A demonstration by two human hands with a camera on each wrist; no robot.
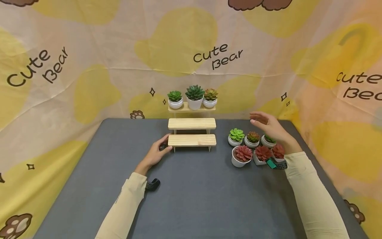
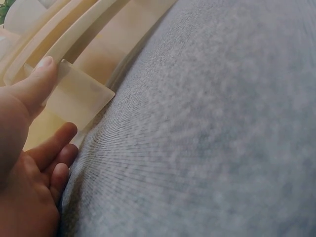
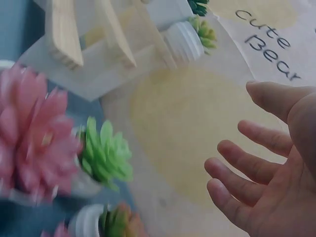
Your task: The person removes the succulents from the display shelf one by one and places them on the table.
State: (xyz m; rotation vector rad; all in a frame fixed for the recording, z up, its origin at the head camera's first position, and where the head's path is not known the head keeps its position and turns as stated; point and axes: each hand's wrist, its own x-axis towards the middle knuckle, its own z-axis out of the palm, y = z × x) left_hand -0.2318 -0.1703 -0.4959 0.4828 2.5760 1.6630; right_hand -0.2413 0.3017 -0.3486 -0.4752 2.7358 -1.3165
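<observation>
- On the grey table [image 1: 191, 199], close to its far edge, is a wooden stand [image 1: 192, 123] with three steps, its see-through side panel [image 2: 81, 94] showing in the left wrist view.
- At the left end of the bottom step [image 1: 192, 139], the left hand [image 1: 154, 153] grips the stand, thumb at the front edge and forefinger reaching round the end; its other fingers bend loosely below, near the table.
- Above the potted plants to the right of the stand, the right hand [image 1: 270, 127] is raised with nothing in it, its fingers apart and slightly bent.
- Along the top step [image 1: 176, 110], three plants in white pots sit side by side: a green plant [image 1: 174, 96], a taller dark green plant [image 1: 195, 93] in the middle and a yellow-red plant [image 1: 210, 95].
- Under and beside the right arm, six more stand close together on the table. The back row has a bright green plant [image 1: 236, 134], a brownish plant [image 1: 253, 136] and a green one [image 1: 270, 139] partly covered by the hand.
- In the front row are three red plants [image 1: 243, 153], the rightmost partly hidden by the wrist.
- Behind everything hangs a yellow-patterned cloth [image 1: 167, 43] printed "Cute Bear".
</observation>
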